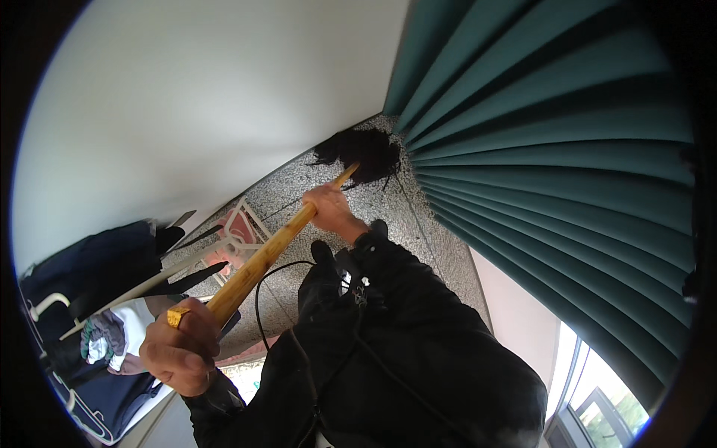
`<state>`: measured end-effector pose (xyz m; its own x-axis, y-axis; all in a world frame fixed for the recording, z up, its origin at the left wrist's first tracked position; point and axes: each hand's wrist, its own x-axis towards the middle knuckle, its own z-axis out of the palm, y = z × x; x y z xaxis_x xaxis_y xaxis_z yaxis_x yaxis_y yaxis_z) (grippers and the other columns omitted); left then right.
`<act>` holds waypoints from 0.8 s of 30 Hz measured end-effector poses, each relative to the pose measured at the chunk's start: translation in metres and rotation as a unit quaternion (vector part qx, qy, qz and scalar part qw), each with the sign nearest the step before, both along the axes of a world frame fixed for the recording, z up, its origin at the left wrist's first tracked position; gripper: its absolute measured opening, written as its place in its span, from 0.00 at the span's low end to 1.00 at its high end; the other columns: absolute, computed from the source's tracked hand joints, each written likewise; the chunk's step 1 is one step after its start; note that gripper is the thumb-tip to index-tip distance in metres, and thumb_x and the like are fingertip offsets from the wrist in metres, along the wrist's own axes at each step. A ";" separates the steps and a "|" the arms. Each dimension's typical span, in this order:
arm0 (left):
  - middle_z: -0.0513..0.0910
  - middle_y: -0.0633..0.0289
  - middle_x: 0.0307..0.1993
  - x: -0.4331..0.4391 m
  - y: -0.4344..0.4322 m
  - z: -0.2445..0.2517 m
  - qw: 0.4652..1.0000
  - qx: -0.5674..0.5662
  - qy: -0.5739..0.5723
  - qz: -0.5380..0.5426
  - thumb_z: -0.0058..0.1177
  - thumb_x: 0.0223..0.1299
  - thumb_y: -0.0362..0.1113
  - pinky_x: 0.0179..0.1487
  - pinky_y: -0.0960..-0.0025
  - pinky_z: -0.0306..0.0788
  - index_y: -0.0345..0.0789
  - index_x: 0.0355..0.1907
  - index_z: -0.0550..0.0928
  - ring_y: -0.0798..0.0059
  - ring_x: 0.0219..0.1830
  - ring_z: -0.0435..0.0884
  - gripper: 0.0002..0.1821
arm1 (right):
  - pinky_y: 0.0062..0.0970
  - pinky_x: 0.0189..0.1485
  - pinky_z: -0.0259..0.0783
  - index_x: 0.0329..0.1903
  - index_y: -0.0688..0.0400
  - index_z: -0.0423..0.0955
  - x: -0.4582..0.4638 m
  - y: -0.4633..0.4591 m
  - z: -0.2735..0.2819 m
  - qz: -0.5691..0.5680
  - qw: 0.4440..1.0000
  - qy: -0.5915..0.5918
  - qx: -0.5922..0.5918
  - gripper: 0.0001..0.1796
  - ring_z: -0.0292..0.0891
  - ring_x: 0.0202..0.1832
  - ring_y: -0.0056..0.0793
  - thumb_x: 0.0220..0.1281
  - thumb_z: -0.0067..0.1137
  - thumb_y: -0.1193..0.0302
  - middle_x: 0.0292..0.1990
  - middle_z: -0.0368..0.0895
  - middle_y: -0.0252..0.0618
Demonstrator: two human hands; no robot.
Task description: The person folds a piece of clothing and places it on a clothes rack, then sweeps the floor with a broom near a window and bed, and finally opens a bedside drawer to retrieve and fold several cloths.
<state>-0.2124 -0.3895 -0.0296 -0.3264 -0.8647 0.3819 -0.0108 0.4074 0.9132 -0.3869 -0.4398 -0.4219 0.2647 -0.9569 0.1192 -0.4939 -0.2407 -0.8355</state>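
Note:
A mop with a dark, stringy head (369, 151) rests on the speckled floor (386, 204), in the corner between the white wall and the green curtain. Its wooden handle (269, 252) slants up towards me at the lower left. My left hand (182, 347), with a gold-coloured ring on one finger, grips the upper end of this handle. Further down, nearer the mop head, my right hand (333, 213) is wrapped around the same handle. The lowest part of the handle runs into the strands, which hide the joint.
The white wall (224, 84) rises on the left, and a pleated green curtain (538, 145) hangs on the right. A pale clothes rack (182, 263) with dark garments (101, 257) stands at the left. A window (602, 414) shows at the lower right.

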 end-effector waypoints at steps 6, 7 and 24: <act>0.75 0.70 0.14 -0.052 -0.014 -0.031 0.999 0.025 -0.011 -0.018 0.65 0.70 0.43 0.30 0.67 0.72 0.41 0.34 0.82 0.78 0.14 0.72 0.11 | 0.41 0.61 0.66 0.31 0.49 0.76 -0.067 -0.022 -0.033 -0.098 0.994 0.028 -0.026 0.06 0.82 0.45 0.40 0.54 0.67 0.70 0.33 0.84 0.36; 0.76 0.70 0.14 -0.057 -0.015 -0.035 0.999 0.020 -0.014 -0.024 0.65 0.70 0.43 0.30 0.67 0.72 0.41 0.35 0.82 0.77 0.14 0.72 0.10 | 0.41 0.61 0.66 0.31 0.49 0.76 -0.075 -0.021 -0.036 -0.110 0.993 0.026 -0.026 0.06 0.82 0.45 0.40 0.54 0.67 0.70 0.33 0.84 0.36; 0.69 0.67 0.12 -0.071 -0.028 -0.046 0.968 0.015 0.033 -0.249 0.43 0.71 0.21 0.34 0.63 0.70 0.37 0.32 0.68 0.78 0.13 0.65 0.10 | 0.44 0.59 0.68 0.38 0.51 0.81 -0.088 0.131 -0.027 -0.322 0.944 -0.023 0.061 0.06 0.81 0.50 0.45 0.57 0.62 0.73 0.39 0.86 0.39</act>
